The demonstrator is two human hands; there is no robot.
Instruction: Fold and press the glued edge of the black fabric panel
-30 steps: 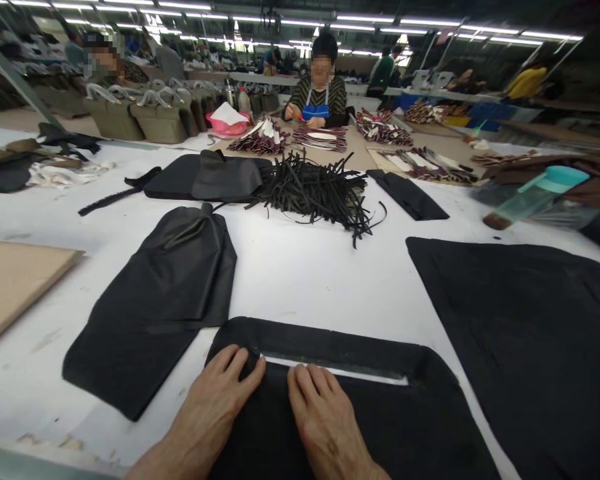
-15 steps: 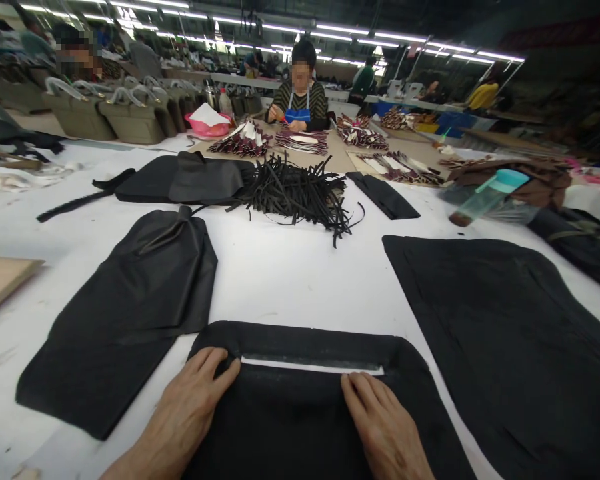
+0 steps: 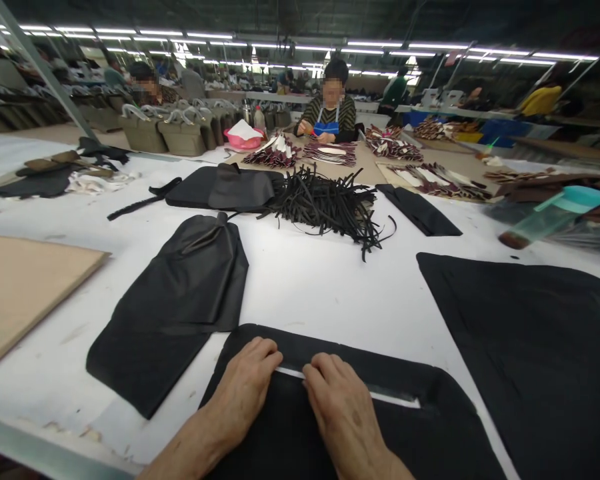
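Observation:
A black leather-like panel (image 3: 445,427) with rounded corners lies in front of me at the table's near side. Near its far edge runs a long narrow slot (image 3: 397,401) with white showing through. My left hand (image 3: 245,383) covers the slot's left end, its fingers bent and closed on the slot's edge. Close beside it, my right hand (image 3: 341,393) has its fingers curled together on the edge around the slot's middle. The fingertips of both hands are partly hidden, and a short white stretch of slot shows between them.
Another black piece (image 3: 175,307) lies at the left, and a large black sheet (image 3: 535,353) at the right. Beyond are a heap of black strips (image 3: 325,203) and a bottle (image 3: 545,220). A board (image 3: 30,287) lies far left. A co-worker (image 3: 330,110) sits opposite.
My view has turned left. My right hand has moved left along the slot, close to my left hand, uncovering the slot's right part. My left hand now covers the slot's left end.

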